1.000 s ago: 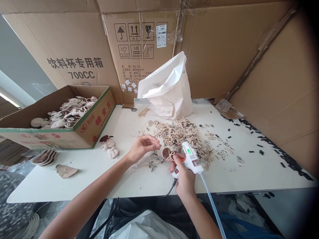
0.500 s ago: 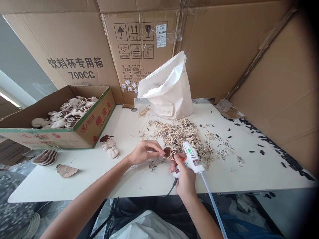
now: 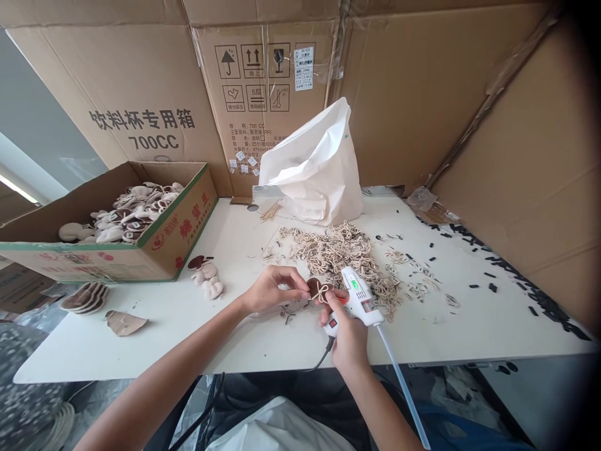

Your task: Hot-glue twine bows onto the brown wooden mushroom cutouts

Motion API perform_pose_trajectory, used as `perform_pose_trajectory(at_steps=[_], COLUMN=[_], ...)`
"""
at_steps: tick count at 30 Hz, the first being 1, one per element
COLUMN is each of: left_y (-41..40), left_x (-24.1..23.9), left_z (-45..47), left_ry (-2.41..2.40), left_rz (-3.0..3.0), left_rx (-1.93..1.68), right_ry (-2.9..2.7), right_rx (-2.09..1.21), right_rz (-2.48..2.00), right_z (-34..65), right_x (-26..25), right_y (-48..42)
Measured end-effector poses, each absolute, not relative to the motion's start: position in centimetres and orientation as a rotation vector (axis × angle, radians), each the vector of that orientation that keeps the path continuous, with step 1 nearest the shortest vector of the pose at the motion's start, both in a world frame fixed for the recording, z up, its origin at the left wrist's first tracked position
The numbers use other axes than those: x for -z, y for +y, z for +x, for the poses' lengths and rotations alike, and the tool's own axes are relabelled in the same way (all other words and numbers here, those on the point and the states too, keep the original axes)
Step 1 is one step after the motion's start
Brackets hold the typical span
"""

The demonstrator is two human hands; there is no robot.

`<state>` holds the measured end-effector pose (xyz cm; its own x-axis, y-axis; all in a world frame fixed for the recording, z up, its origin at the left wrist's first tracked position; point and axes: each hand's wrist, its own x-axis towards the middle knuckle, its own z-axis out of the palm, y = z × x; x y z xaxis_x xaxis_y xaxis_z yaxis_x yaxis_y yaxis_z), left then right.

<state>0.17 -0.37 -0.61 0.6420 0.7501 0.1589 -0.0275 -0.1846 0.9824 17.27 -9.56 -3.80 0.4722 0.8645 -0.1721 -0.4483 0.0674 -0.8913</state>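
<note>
Between thumb and fingertips, my left hand (image 3: 275,289) pinches the edge of a small brown piece (image 3: 313,284). A cream cord bow (image 3: 322,290) lies across its face. My right hand (image 3: 351,338) is wrapped round a white hot glue gun (image 3: 360,294), and its thumb and finger reach the bow from the right. A long translucent glue stick (image 3: 399,373) sticks out of the gun's back end, pointing down toward me. The gun's nozzle is hidden. Just beyond both hands spreads a heap of cream cord bows (image 3: 345,247).
At left stands an open carton (image 3: 195,213) of plush pieces. Near it lie a few plush pieces (image 3: 209,279), stacked brown-and-white pieces (image 3: 87,295) and a cardboard scrap (image 3: 126,322). A white bag (image 3: 323,169) stands behind the heap. Black bits (image 3: 493,287) are scattered right. Cardboard walls (image 3: 399,94) enclose the table.
Both hands stay in nearly the same place. The brown piece and bow have tilted slightly, and the glue gun has shifted a little to the left.
</note>
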Motion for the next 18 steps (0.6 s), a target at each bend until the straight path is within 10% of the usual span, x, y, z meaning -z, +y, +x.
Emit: perform_pose_trajectory(at_steps=[18], left_y=[-0.38], left_x=[1.38], left_z=[0.59], left_ry=[0.638], left_rz=[1.633], left_rx=[-0.838], right_ry=[-0.475], right_rx=[-1.082], right_rz=[-1.106], right_z=[17.34], right_x=[3.83], right_y=[-9.6])
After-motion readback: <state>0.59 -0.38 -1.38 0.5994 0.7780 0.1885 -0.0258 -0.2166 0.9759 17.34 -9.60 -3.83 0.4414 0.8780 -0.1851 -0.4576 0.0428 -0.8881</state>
